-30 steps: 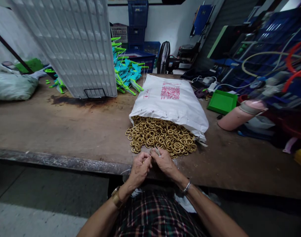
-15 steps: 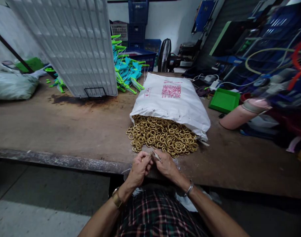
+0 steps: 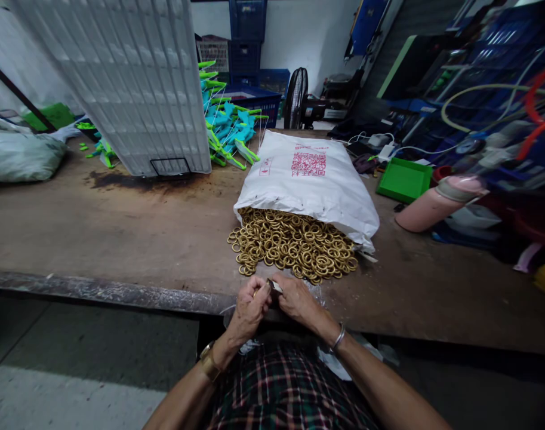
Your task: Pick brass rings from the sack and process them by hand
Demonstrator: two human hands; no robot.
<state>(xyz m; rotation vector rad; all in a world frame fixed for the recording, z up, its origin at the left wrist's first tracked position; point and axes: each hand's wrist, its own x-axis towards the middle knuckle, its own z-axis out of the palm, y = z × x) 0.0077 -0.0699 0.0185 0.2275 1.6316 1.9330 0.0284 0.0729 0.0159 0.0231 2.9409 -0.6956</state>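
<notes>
My left hand (image 3: pixel 251 303) is closed in a pinch on a small brass ring (image 3: pixel 255 294) near the table's front edge. Close against it on the right, my right hand (image 3: pixel 294 298) grips a small blade-like tool (image 3: pixel 275 286), its tip meeting the left fingertips. Just beyond both hands lies a heap of brass rings (image 3: pixel 294 245), spilling from the open mouth of a white sack (image 3: pixel 312 173) with red print. The fingers partly hide the ring and the tool.
The brown table (image 3: pixel 120 239) carries an upright white ribbed panel (image 3: pixel 138 89), with green and turquoise parts (image 3: pixel 231 131) behind it. To the right are a green tray (image 3: pixel 405 179) and a pink bottle (image 3: pixel 437 203). A plastic bag (image 3: pixel 21 156) lies far left.
The tool in my right hand has tilted and shifted slightly left. My left fingers have turned a little, showing more of the ring. The whole view has moved slightly.
</notes>
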